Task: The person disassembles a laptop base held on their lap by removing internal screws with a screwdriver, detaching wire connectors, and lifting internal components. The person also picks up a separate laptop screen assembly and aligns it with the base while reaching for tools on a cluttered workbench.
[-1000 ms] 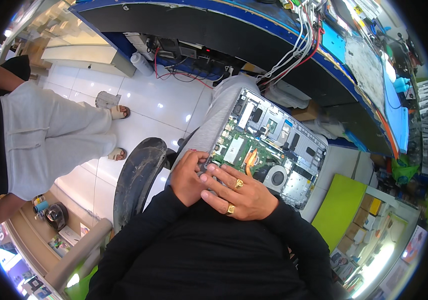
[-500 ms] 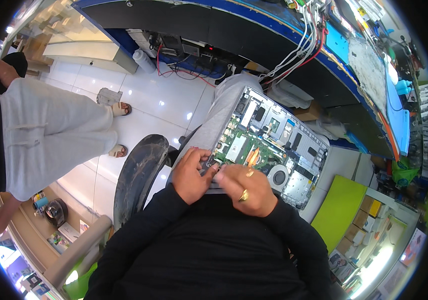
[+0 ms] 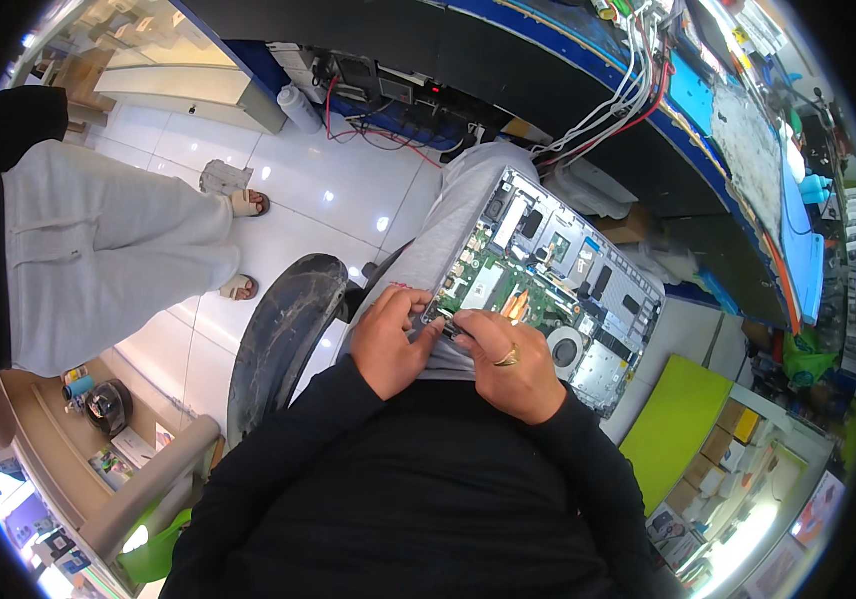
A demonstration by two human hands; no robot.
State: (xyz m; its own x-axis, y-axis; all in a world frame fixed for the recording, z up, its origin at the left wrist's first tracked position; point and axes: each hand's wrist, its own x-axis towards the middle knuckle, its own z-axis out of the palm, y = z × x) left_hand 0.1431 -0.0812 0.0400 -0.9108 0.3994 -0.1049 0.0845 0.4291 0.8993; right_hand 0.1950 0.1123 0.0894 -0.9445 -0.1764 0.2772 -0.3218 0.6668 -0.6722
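Observation:
An opened laptop base (image 3: 603, 290) lies tilted across my lap, its inside facing up. A green circuit board (image 3: 538, 299), a copper heat pipe (image 3: 515, 305) and a round fan (image 3: 565, 351) show in it. My left hand (image 3: 388, 341) is at the near left corner, fingers curled at the edge and thumb bent inward, closed on the base. My right hand (image 3: 518, 367), with a gold ring (image 3: 510, 355), is closed in a pinch beside the left thumb. Whatever lies between its fingertips is too small and hidden to make out.
A person in light grey trousers (image 3: 118, 225) stands at the left, beyond a worn black chair part (image 3: 283, 329). The dark workbench (image 3: 368, 35) runs along the far side, with white and red cables (image 3: 608, 105) hanging from it. A green-topped cabinet (image 3: 678, 419) stands at the right.
My right hand has come down from a blurred motion to a steady pinch by the left thumb. The view has shifted slightly. The standing person's arm at the left has moved.

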